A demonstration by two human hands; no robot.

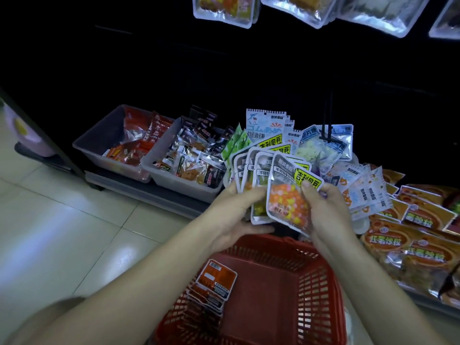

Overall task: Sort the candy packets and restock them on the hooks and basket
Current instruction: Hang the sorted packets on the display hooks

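Red mesh is seen nearest, in the wall of a basket (314,277) below the two bare forearms, and a small stack of orange-labelled packets (216,282) is leaned against its left side. Above the basket's far rim a fan of candy packets (286,202), clear-windowed with orange, yellow and pink sweets inside, is held by both hands: the fan is gripped from the left by the left hand (231,212), while the front packet is pinched at its upper right corner by the thumb and fingers of the right hand (326,212). Pale glossy floor tiles (62,220) are lit at the left. Two grey bins (99,143) of red and dark wrapped snacks are set on a low dark shelf. Blue-and-white packets (266,123) are crowded behind the fan, one bunch hung on a black hook (328,135). Orange packets (410,245) are laid along the right, and silver-edged packets (224,11) are hung overhead against a dark backing.
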